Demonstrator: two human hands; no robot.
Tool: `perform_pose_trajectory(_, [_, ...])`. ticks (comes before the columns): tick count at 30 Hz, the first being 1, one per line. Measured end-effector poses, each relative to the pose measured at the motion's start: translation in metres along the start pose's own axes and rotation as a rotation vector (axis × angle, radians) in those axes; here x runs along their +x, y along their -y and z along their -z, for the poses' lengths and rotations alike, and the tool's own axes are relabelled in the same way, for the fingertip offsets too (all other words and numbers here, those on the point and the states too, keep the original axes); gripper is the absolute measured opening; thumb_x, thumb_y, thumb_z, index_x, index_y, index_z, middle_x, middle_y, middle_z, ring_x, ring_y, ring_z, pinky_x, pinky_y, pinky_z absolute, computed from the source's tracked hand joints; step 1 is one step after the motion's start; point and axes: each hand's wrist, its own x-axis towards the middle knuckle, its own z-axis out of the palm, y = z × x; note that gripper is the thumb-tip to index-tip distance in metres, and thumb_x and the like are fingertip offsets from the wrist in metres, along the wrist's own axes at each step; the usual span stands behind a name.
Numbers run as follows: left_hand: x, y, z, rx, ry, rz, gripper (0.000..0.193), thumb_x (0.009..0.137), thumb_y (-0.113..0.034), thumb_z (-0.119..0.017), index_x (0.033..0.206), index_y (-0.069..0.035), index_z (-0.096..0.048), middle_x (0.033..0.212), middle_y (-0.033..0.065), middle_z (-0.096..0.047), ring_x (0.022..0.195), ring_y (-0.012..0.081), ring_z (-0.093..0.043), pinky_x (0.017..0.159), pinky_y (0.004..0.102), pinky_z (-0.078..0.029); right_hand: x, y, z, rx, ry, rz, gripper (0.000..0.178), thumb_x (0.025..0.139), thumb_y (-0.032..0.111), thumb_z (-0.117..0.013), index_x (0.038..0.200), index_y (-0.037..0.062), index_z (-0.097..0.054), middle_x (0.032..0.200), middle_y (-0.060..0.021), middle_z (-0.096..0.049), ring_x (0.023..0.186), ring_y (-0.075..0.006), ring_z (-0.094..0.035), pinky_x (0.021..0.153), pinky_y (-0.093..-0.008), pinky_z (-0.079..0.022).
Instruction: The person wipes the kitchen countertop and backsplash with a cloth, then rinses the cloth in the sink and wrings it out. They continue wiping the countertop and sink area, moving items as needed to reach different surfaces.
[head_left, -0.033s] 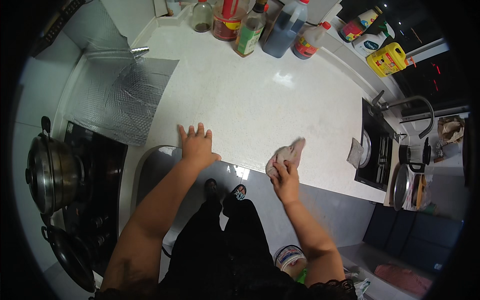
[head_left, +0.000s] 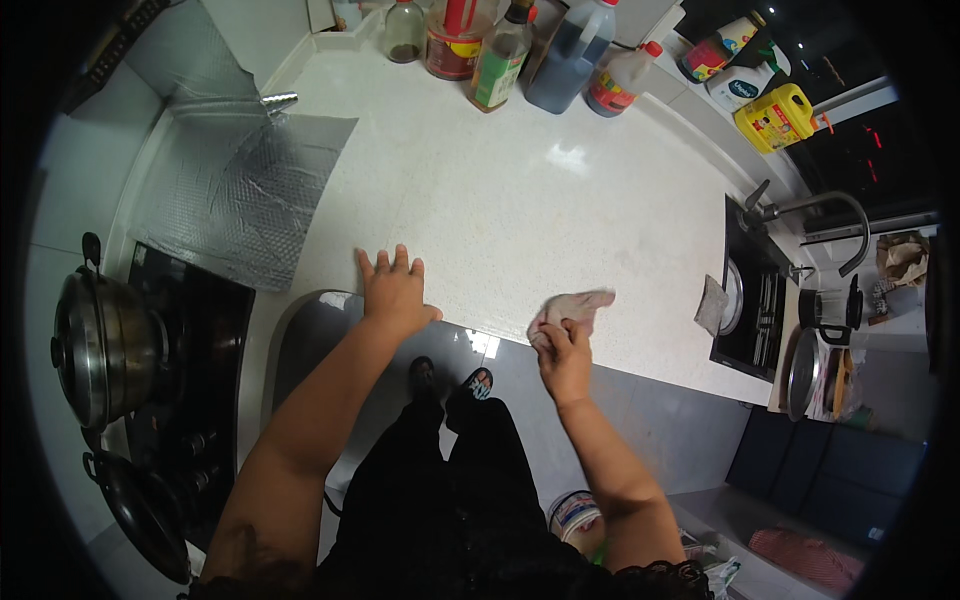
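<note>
Countertop (head_left: pixel 520 170): white speckled surface spanning the view from the stove side to the sink side; the front edge is running just ahead of both hands.
Stove (head_left: pixel 190 330): black cooktop lying at the person's left, with foil sheeting (head_left: pixel 245 200) covering the counter and wall just beyond it.
Sink (head_left: pixel 750 310): dark basin sitting at the right end of the countertop, with a curved tap (head_left: pixel 830 205) arching over it.
Pot (head_left: pixel 100 340): lidded steel pot standing on the stove; a dark pan (head_left: pixel 140 510) is sitting nearer the person.
Bottles (head_left: pixel 530 45): about 6 containers are standing in a row along the far wall; a yellow jug (head_left: pixel 775 115) is standing to their right.
Left hand (head_left: pixel 395 290): resting palm down on the countertop near its front edge, fingers open and spread, gripping nothing.
Right hand (head_left: pixel 563 355): fingers are closing around the near end of the cloth, at the counter's front edge.
Cloth (head_left: pixel 575 305): pale crumpled rag lying on the countertop near the front edge, well apart from the left hand, between that hand and the sink.
</note>
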Motion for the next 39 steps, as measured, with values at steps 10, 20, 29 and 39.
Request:
perform_pose_trajectory(10, [-0.003,0.005,-0.008,-0.006,-0.074,-0.004,0.083,0.069,-0.054,-0.076,0.134,-0.007,-0.053,0.145,0.0178,-0.042,0.133,0.0389,-0.038,0.113,0.0637,-0.006,0.019,-0.003,-0.002,0.040,0.048,-0.196,0.026,0.067,0.011,-0.080,0.092,0.0094,-0.071,0.095,-0.0098,-0.060,0.081,-0.0300,-0.063,0.072,-0.0381,-0.053])
perform_pose_trajectory(20, [-0.002,0.007,-0.011,-0.031,-0.136,-0.035,0.078,0.069,-0.053,-0.076,0.130,-0.008,-0.056,0.145,0.0158,-0.043,0.135,0.0372,-0.037,0.112,0.0663,-0.007,0.022,-0.013,0.016,0.060,0.082,-0.222,0.024,0.063,0.008,-0.079,0.083,0.0096,-0.066,0.087,-0.0094,-0.060,0.077,-0.0305,-0.063,0.069,-0.0395,-0.052])
perform_pose_trajectory(29, [-0.061,0.083,-0.066,-0.604,-0.736,0.120,0.044,0.083,-0.025,-0.069,0.122,-0.007,-0.061,0.134,0.0132,-0.056,0.129,0.0313,-0.048,0.106,0.0706,-0.014,0.063,0.122,-0.091,0.199,0.181,0.286,0.027,0.056,0.010,-0.081,0.079,0.0118,-0.066,0.096,-0.0082,-0.060,0.098,-0.0333,-0.058,0.079,-0.0464,-0.049])
perform_pose_trajectory(39, [-0.113,0.085,-0.073,-0.752,-0.616,0.303,0.037,0.088,-0.018,-0.063,0.123,-0.006,-0.061,0.134,0.0119,-0.057,0.127,0.0301,-0.051,0.113,0.0593,-0.016,0.072,0.181,-0.183,0.193,0.177,0.569,0.029,0.082,0.020,-0.058,0.108,0.0087,-0.062,0.142,-0.0196,-0.042,0.131,-0.0406,-0.040,0.106,-0.0511,-0.036])
